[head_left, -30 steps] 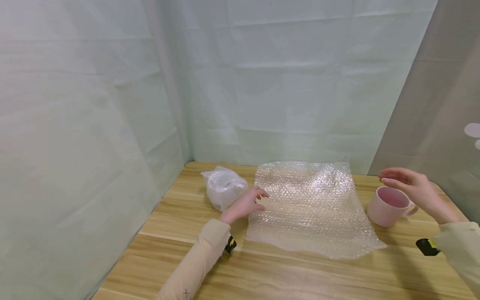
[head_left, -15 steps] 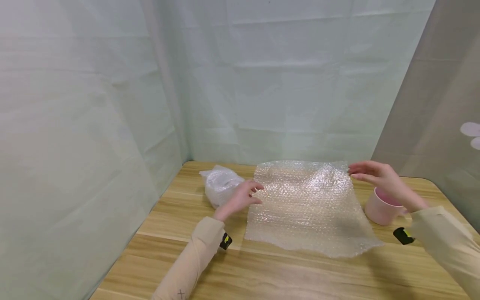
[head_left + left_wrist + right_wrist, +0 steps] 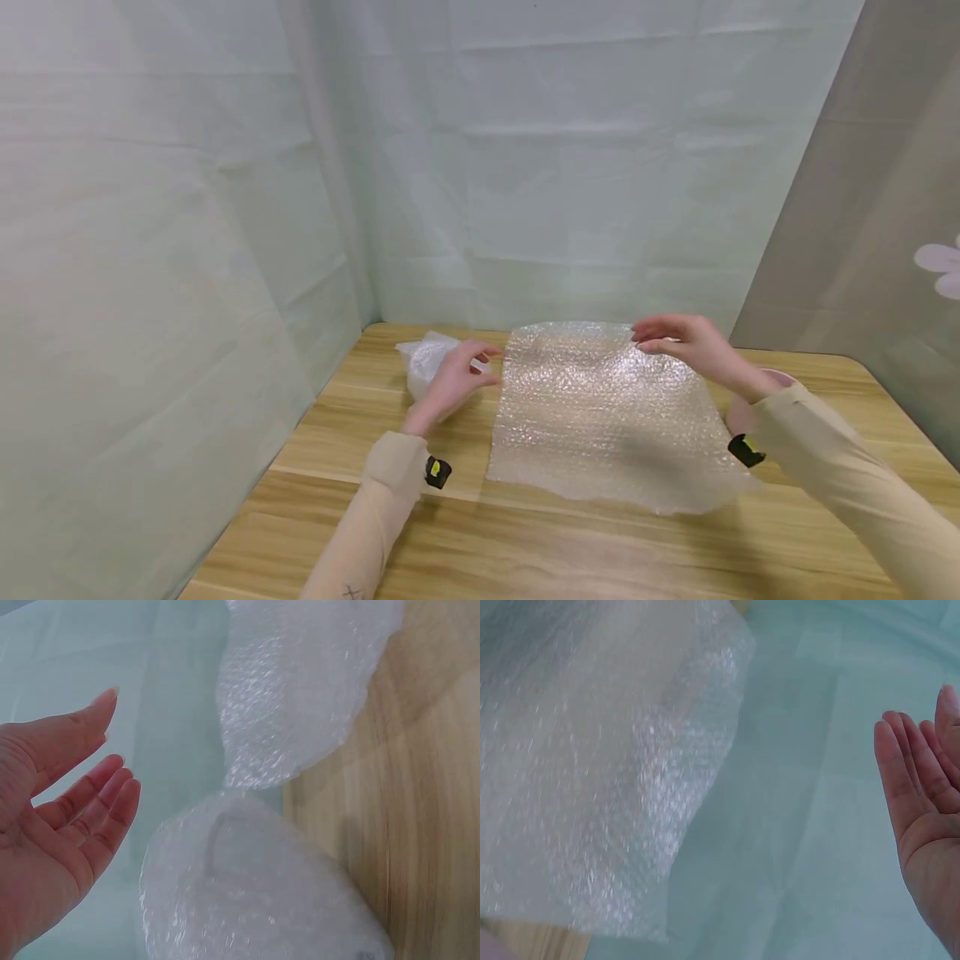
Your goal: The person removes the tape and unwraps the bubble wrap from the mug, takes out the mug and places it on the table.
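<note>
A sheet of clear bubble wrap lies spread on the wooden table. Over its far right part hovers my right hand, fingers loosely bent and holding nothing; the right wrist view shows the same hand apart from the sheet. My left hand is above and in front of a bubble-wrapped bundle, its fingers relaxed near the sheet's left edge. In the left wrist view that bundle sits below the hand, and nothing is held. A pink mug is mostly hidden behind my right forearm.
The wooden table reaches back to a pale green cloth hanging behind it. More cloth hangs along the left side. A grey-brown panel with a white flower print stands at the right.
My right hand has moved left from above the mug to over the bubble wrap sheet. My left hand has shifted left and slightly away, over the wrapped bundle. The sheet lies as before.
</note>
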{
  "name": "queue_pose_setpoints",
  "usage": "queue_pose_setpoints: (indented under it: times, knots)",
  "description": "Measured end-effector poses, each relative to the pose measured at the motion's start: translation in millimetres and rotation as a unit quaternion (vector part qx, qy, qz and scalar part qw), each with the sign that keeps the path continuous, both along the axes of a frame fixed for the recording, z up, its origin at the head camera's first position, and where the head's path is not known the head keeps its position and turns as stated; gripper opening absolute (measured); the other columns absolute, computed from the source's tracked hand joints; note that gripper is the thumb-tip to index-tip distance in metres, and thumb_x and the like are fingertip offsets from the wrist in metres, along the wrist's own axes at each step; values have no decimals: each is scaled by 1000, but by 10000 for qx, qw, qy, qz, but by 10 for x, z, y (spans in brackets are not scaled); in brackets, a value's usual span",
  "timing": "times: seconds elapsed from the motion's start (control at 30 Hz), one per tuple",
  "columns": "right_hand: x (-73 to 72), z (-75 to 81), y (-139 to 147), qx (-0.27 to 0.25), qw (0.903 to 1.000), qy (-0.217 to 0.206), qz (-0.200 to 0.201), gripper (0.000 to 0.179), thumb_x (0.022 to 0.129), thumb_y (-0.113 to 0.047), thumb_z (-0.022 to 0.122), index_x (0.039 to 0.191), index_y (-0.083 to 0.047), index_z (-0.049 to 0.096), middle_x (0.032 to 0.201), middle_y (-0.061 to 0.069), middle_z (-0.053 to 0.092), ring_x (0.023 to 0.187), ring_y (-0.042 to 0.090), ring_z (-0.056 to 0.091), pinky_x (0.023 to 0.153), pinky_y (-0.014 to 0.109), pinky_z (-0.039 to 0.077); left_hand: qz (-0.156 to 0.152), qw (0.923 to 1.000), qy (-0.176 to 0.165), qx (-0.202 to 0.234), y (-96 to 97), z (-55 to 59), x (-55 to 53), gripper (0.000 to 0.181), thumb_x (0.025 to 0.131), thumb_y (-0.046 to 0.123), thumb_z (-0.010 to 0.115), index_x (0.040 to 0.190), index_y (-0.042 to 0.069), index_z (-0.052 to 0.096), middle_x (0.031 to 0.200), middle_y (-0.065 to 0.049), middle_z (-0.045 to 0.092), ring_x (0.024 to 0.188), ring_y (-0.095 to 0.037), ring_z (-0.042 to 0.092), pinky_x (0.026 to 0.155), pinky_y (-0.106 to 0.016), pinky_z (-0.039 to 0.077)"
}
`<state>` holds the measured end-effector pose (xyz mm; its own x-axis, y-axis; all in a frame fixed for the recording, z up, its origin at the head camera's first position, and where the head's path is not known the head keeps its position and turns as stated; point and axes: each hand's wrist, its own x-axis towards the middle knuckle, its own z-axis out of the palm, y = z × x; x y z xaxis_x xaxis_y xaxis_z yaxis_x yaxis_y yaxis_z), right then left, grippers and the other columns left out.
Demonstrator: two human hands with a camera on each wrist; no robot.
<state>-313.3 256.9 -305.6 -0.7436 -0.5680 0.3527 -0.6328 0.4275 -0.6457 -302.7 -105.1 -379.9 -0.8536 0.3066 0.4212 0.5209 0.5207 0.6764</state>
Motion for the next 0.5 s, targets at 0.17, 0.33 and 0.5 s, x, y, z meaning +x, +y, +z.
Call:
queue_pose_setpoints:
  times: [0.17, 0.33, 0.5]
  knots:
    - [-44, -20, -214, -164, 9998, -134, 29, 28, 85, -9, 63, 111, 0, 59, 100, 12, 63, 90, 18, 60, 74, 26, 48, -27, 9992, 195, 360, -123, 25, -16, 36, 73, 0, 73, 106, -1, 61, 104, -14, 58, 91, -31, 54, 72, -33, 49]
    - [-70, -85, -441, -362, 9987, -335, 92, 28, 85, -9, 62, 111, 1, 59, 101, 14, 63, 92, 21, 59, 76, 30, 48, 14, 9970, 208, 746, -249, 14, -12, 35, 72, -3, 73, 105, -3, 61, 104, -17, 58, 92, -35, 54, 73, -44, 49]
    - [-103, -160, -645, -561, 9970, -505, 181, 28, 84, -6, 63, 111, 1, 59, 101, 13, 63, 92, 22, 59, 77, 32, 48, 155, 9938, 203, 1085, -359, 4, 4, 37, 71, -3, 74, 106, -5, 60, 103, -22, 55, 93, -35, 53, 75, -46, 48]
